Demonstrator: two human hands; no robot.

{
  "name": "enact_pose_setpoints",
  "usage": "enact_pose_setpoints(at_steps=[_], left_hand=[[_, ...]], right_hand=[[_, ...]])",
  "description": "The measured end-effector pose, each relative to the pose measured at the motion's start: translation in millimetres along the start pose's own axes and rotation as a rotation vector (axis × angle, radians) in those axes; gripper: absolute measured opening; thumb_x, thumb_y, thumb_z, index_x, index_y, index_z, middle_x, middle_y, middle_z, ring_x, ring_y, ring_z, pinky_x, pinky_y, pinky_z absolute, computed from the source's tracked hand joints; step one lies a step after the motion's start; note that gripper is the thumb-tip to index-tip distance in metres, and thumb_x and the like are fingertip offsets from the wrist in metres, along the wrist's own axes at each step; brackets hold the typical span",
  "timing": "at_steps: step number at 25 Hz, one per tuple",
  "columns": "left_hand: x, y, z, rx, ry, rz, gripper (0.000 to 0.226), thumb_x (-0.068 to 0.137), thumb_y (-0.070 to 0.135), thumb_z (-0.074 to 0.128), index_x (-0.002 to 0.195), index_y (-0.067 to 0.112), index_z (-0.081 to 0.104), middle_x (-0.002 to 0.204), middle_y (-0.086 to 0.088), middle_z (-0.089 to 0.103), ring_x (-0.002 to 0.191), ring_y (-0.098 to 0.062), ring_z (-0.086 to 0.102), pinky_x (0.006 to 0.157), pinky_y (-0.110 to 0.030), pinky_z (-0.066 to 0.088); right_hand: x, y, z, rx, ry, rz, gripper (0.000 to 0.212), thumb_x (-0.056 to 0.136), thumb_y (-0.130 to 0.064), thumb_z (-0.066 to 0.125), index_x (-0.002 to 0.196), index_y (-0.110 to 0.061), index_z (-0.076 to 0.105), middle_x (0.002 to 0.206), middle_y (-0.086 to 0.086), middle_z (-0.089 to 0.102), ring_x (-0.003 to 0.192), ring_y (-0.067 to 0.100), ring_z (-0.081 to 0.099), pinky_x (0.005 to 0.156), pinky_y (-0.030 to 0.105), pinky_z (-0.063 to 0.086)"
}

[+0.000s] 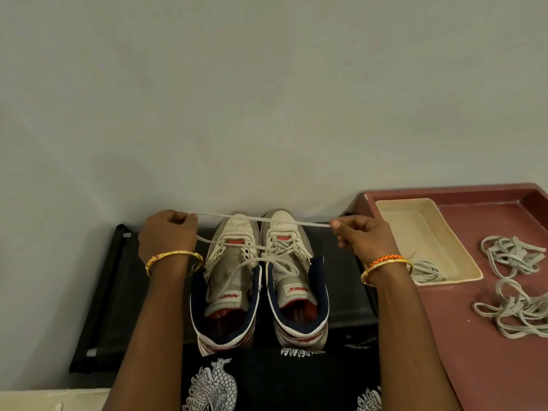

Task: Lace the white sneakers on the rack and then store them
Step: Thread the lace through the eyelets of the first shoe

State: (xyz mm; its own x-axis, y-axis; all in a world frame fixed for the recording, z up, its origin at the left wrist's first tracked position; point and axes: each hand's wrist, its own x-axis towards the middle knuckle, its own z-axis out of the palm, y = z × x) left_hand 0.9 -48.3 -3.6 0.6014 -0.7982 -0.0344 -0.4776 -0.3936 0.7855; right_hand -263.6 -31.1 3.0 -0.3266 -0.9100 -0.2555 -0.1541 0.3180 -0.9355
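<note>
Pair of white leather sneakers [261, 277] sitting side by side on black fabric rack [124, 292]; maroon plastic tray [474, 336] lying right, holding cream rectangular dish [427, 232]

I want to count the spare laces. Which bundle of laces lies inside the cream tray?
The lace bundle at the cream tray's near end, beside the right wrist. The other two bundles lie loose on the maroon tray.

Arms: both bare to the near edge of the view, no sleeves.
Left wrist: one gold bangle [174, 262] with small red marks on its rim.
Right wrist: gold bangle [387, 269], with an orange braided thread band [385, 258] on its far side.
Garment: dark cloth [267, 381] near the bottom edge, printed with white scaled motifs.
</note>
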Motion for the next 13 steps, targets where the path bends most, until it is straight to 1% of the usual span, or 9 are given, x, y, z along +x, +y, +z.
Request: enact_pose_setpoints(at_steps=[2, 3, 4, 5, 6, 7, 9, 11, 13], left_hand=[[3.6, -3.7, -0.4, 0.089, -0.094, -0.046, 0.027, 0.088, 0.023, 0.063, 0.11, 0.008, 0.066, 0.112, -0.014, 0.065, 0.094, -0.025, 0.057, 0.087, -0.038, 0.046], [3.3, -2.5, 1.4, 0.184, -0.155, -0.05, 0.033, 0.086, 0.024, 0.063, 0.117, 0.012, 0.062, 0.122, -0.014, 0.059, 0.105, -0.029, 0.054, 0.095, -0.043, 0.043], [0.0, 1.8, 3.5, 0.28, -0.222, -0.004, 0.045, 0.084, 0.026, 0.064, 0.127, 0.017, 0.054, 0.133, -0.013, 0.048, 0.118, -0.032, 0.047, 0.102, -0.047, 0.036], [-5.4, 7.6, 8.3, 0.313, -0.294, 0.097, 0.054, 0.083, 0.031, 0.064, 0.134, 0.022, 0.048, 0.139, -0.009, 0.04, 0.127, -0.031, 0.04, 0.107, -0.049, 0.029], [-12.2, 14.6, 16.3, 0.275, -0.386, 0.231, 0.057, 0.083, 0.036, 0.063, 0.136, 0.026, 0.046, 0.142, -0.004, 0.039, 0.13, -0.025, 0.037, 0.11, -0.048, 0.027], [-20.6, 22.3, 25.0, 0.186, -0.503, 0.36, 0.051, 0.084, 0.04, 0.061, 0.133, 0.028, 0.051, 0.139, 0.001, 0.046, 0.129, -0.019, 0.04, 0.11, -0.046, 0.029], [-41.1, 31.1, 42.6, 0.038, -0.699, 0.483, 0.029, 0.088, 0.037, 0.06, 0.114, 0.027, 0.067, 0.115, 0.006, 0.067, 0.111, -0.01, 0.057, 0.102, -0.039, 0.042], [-48.5, 28.7, 58.1, 0.001, -0.687, 0.485, 0.016, 0.088, 0.032, 0.063, 0.093, 0.023, 0.074, 0.086, 0.006, 0.074, 0.087, -0.009, 0.066, 0.085, -0.037, 0.052], [-46.5, 22.4, 69.0, 0.047, -0.583, 0.446, 0.013, 0.086, 0.029, 0.066, 0.085, 0.02, 0.075, 0.079, 0.002, 0.073, 0.078, -0.014, 0.067, 0.079, -0.038, 0.054]], right_hand=[[1.0, 2.0, 2.6, -0.005, -0.022, -0.016, 0.012, 0.089, -0.003, 0.06, 0.097, -0.002, 0.069, 0.074, 0.003, 0.064, 0.066, 0.009, 0.059, 0.056, 0.009, 0.052], [0.6, 1.0, 4.9, 0.001, -0.066, -0.039, 0.013, 0.089, 0.0, 0.058, 0.097, -0.002, 0.068, 0.074, 0.003, 0.065, 0.065, 0.008, 0.062, 0.058, 0.01, 0.053], [-1.1, -1.8, 8.3, 0.009, -0.13, -0.064, 0.014, 0.089, 0.004, 0.057, 0.097, -0.001, 0.068, 0.073, 0.003, 0.066, 0.063, 0.008, 0.064, 0.059, 0.011, 0.053], [-2.9, -4.9, 12.9, 0.016, -0.199, -0.089, 0.013, 0.087, 0.005, 0.058, 0.095, 0.0, 0.067, 0.072, 0.003, 0.067, 0.061, 0.006, 0.066, 0.058, 0.012, 0.054], [-5.7, -8.4, 18.1, 0.021, -0.258, -0.107, 0.011, 0.086, 0.006, 0.06, 0.094, 0.001, 0.067, 0.07, 0.004, 0.068, 0.059, 0.004, 0.067, 0.058, 0.013, 0.054], [-7.1, -10.3, 23.2, 0.017, -0.292, -0.126, 0.009, 0.085, 0.005, 0.062, 0.092, 0.001, 0.067, 0.069, 0.005, 0.068, 0.057, 0.004, 0.066, 0.057, 0.014, 0.054], [-7.3, -9.4, 32.0, -0.042, -0.274, -0.179, 0.006, 0.083, 0.001, 0.066, 0.088, -0.001, 0.068, 0.067, 0.004, 0.067, 0.056, 0.003, 0.064, 0.056, 0.015, 0.052], [-3.3, -1.1, 36.7, -0.16, -0.19, -0.207, 0.003, 0.082, -0.009, 0.071, 0.085, -0.009, 0.07, 0.071, 0.005, 0.067, 0.063, 0.007, 0.062, 0.062, 0.019, 0.052], [2.3, 11.7, 36.7, -0.311, -0.161, -0.116, 0.015, 0.081, -0.022, 0.073, 0.091, -0.012, 0.069, 0.084, 0.004, 0.067, 0.077, 0.012, 0.061, 0.068, 0.022, 0.05]])
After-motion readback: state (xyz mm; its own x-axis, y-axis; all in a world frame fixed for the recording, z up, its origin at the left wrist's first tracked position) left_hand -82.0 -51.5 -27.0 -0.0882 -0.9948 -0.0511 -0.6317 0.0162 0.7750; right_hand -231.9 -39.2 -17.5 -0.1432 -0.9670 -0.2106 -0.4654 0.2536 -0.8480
